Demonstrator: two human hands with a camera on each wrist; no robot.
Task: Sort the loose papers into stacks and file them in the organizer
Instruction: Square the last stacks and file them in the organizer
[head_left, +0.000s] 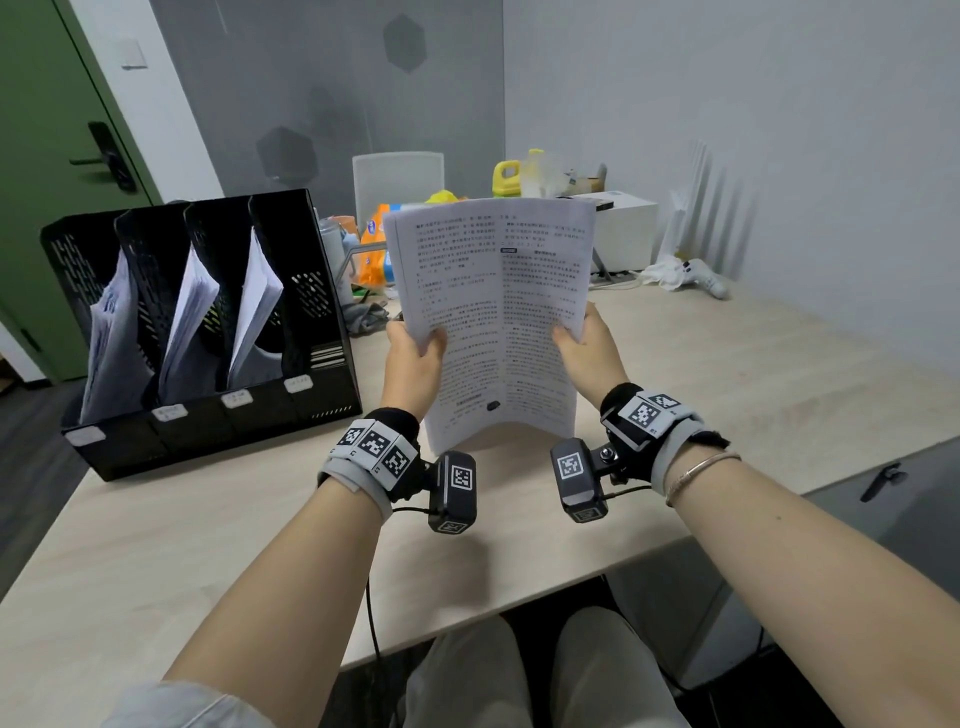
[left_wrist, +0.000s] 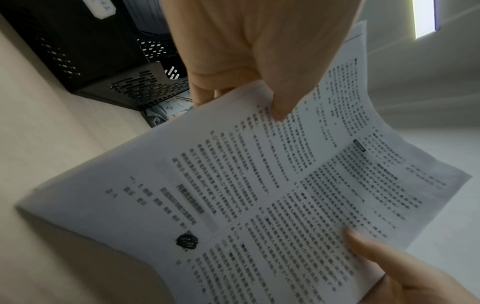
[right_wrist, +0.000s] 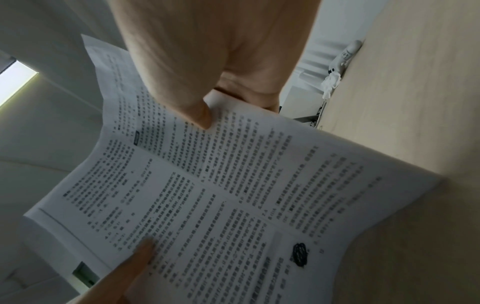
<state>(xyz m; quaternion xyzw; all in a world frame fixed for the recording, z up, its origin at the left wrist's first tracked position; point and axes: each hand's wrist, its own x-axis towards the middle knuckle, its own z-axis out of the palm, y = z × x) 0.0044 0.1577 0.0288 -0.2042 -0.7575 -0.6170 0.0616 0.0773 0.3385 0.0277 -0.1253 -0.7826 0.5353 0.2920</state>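
I hold a stack of printed papers (head_left: 493, 317) upright, its bottom edge resting on the table in front of me. My left hand (head_left: 415, 358) grips its left edge, thumb on the printed face. Gripping the right edge the same way is my right hand (head_left: 587, 343). The papers (left_wrist: 272, 195) bow along the middle, and a black scribble marks the lower part. The right wrist view shows the same papers (right_wrist: 221, 195) with my thumb on top. To the left stands the black organizer (head_left: 322, 249); three of its slots hold paper stacks (head_left: 192, 317).
The light wooden table (head_left: 727, 374) runs right and toward me. Behind the papers lie snack bags (head_left: 374, 249), a yellow jug (head_left: 506, 179) and a white box (head_left: 623, 228). A white game controller (head_left: 698, 275) lies at the far right. A white chair back (head_left: 397, 182) stands behind.
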